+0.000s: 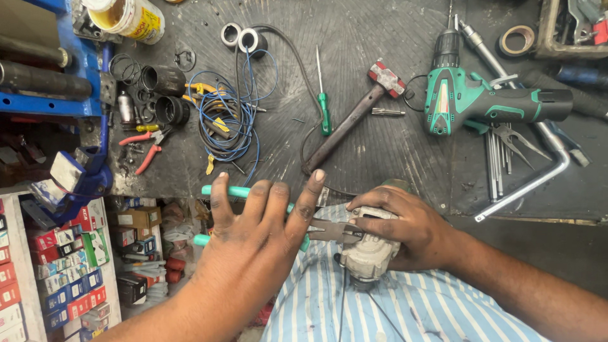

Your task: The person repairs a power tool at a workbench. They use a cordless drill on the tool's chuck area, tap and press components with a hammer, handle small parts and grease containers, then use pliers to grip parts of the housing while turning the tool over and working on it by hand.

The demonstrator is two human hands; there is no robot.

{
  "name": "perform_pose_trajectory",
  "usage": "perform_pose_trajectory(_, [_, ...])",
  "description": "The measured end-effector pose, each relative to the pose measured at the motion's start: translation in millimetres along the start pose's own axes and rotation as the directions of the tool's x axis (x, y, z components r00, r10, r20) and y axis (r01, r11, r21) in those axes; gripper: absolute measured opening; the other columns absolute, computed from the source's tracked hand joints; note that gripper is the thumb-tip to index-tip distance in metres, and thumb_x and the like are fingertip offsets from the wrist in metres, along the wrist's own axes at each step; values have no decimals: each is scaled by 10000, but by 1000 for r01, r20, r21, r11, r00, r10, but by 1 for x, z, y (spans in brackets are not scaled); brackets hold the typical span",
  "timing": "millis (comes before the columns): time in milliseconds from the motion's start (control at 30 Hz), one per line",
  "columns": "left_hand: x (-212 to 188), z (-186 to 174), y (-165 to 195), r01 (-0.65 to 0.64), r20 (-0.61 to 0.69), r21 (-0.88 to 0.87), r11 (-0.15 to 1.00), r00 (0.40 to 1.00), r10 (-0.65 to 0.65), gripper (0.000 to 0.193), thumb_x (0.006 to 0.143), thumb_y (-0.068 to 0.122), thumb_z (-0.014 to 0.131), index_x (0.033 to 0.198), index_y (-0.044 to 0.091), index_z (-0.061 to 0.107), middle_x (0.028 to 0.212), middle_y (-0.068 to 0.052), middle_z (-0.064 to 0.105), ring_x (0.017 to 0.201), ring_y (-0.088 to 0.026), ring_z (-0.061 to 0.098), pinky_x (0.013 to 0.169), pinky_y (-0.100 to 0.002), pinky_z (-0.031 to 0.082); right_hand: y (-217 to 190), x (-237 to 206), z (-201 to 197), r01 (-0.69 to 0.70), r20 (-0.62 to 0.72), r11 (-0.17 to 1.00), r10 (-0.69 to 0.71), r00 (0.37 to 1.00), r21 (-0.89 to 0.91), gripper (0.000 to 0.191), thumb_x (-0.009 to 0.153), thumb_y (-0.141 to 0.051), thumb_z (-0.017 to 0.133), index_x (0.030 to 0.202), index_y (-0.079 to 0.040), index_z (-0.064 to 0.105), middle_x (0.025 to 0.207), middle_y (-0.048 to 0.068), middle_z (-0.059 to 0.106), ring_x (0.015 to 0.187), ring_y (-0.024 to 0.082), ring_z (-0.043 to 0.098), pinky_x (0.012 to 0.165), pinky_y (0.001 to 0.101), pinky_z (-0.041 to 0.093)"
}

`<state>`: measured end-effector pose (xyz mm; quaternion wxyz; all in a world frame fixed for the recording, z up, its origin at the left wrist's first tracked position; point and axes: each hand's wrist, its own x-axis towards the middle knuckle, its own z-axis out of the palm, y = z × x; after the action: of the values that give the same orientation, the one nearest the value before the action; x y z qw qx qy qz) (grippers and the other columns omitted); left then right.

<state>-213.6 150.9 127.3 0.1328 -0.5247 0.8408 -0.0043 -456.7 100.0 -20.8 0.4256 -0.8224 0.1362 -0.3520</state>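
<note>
My left hand [256, 237] holds green-handled pliers [235, 191], fingers spread over the handles. The plier jaws [332, 231] reach right to a grey angle grinder head [370, 250]. My right hand [399, 228] is wrapped around that grinder, holding it against my lap in a blue-striped shirt, just off the near edge of the dark workbench [380, 38].
On the bench lie a green cordless drill [481, 101], a hammer [354, 117], a green screwdriver [323, 104], coiled blue wire [228, 120], red pliers [149, 149], an L-shaped wrench [538, 171] and black cylinders [164, 95]. A blue vise [79, 174] sits left, with small boxes [69, 272] below.
</note>
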Motion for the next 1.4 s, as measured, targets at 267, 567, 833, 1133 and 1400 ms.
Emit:
perform_pose_trajectory(267, [5, -12, -5, -106, 3, -41, 994, 994, 106, 750, 812, 205, 583, 1496, -46, 406, 964, -102, 579, 960, -281, 576, 951, -607, 400, 0, -1, 0, 11, 3, 1000, -11, 1000, 15, 710, 686, -276, 943, 1286, -137, 589, 1257, 164, 631, 1111, 331, 689, 878, 460, 554])
perform_pose_trajectory(567, [15, -3, -17, -212, -94, -54, 976, 974, 206, 609, 835, 248, 603, 1360, -58, 573, 834, -45, 541, 794, -225, 545, 719, -395, 436, 4, -5, 1, 29, -9, 999, -28, 1000, 28, 735, 713, -272, 939, 1337, -160, 568, 1268, 166, 629, 1113, 337, 688, 879, 462, 553])
perform_pose_trajectory(833, [14, 10, -21, -274, -124, -65, 959, 956, 265, 530, 842, 249, 611, 1295, -26, 621, 782, -24, 542, 722, -211, 564, 598, -360, 437, 1, -4, 2, 28, -7, 1000, -27, 1000, 15, 703, 725, -267, 930, 1325, -161, 578, 1264, 166, 634, 1089, 329, 690, 864, 458, 552])
perform_pose_trajectory(1133, [23, 16, -34, 54, 89, -924, 379, 993, 74, 467, 905, 214, 640, 1334, 35, 596, 1000, -138, 646, 889, -357, 663, 755, -421, 552, -2, -6, -3, 52, -28, 998, -51, 998, 38, 674, 696, -256, 925, 1268, -143, 588, 1232, 164, 639, 1106, 344, 689, 885, 482, 550])
perform_pose_trajectory(1400, [20, 57, -15, -107, -251, -650, 752, 965, -80, 440, 787, 137, 758, 1207, 118, 629, 1204, -204, 578, 1168, -410, 534, 1016, -475, 420, 3, -9, -4, 65, -37, 994, -62, 997, 93, 709, 745, -249, 922, 1336, -135, 546, 1233, 167, 632, 1107, 334, 697, 887, 477, 555])
